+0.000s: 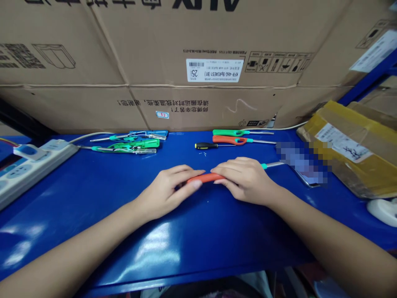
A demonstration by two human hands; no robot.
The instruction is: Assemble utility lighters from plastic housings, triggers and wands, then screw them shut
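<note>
An orange long-nosed lighter [209,178] lies level between my two hands, just above the blue tabletop. My left hand [173,188] is closed on its left end, the thumb laid along the near side. Around its right part curls my right hand [245,178], which hides the trigger area. The lighter's teal collar and metal nozzle [274,164] stick out to the right past that hand. Beyond the hands lies a black and yellow screwdriver [206,145], with tiny white bits [203,154] near it. Green [228,133] and orange [229,140] lighters rest behind it.
At back left lie opened blue [151,133] and green [133,144] lighters with exposed clear parts. A white power strip [37,165] sits at left. On the right are a blurred phone [305,167] and a taped carton [347,145]. A large cardboard panel [155,45] stands behind.
</note>
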